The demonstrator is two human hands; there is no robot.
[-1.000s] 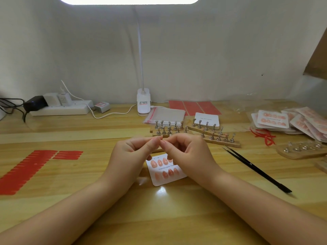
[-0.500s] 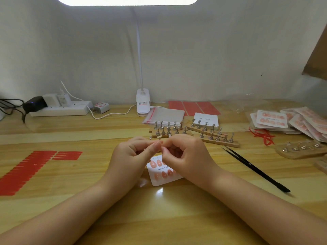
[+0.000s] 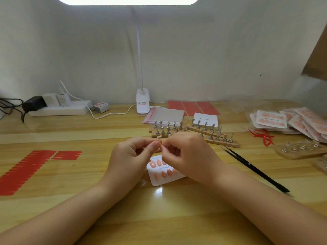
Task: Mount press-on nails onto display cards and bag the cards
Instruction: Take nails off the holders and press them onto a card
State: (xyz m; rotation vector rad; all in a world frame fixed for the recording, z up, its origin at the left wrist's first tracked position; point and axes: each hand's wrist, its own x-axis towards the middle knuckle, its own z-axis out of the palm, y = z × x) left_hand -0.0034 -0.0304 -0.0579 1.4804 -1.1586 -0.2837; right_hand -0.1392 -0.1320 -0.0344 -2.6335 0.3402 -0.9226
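Head view: left hand (image 3: pixel 131 154) and right hand (image 3: pixel 185 152) pinching something tiny, unidentifiable, at twelve o'clock above display card (image 3: pixel 163 175). Probably light, slippery; best pinched by edges.

Brightly and evenly lit from a lamp (image 3: pixel 127 0) overhead at top centre, blown out to pure white. Soft grey falloff on the wall (image 3: pixel 212 59) toward both sides. Small glare spot on the glossy bench (image 3: pixel 159 218) just below the card (image 3: pixel 165 179). Faint, short shadows under the forearms. Wide-angle bowing at the edges. Slightly soft overall, small print on the card barely legible.
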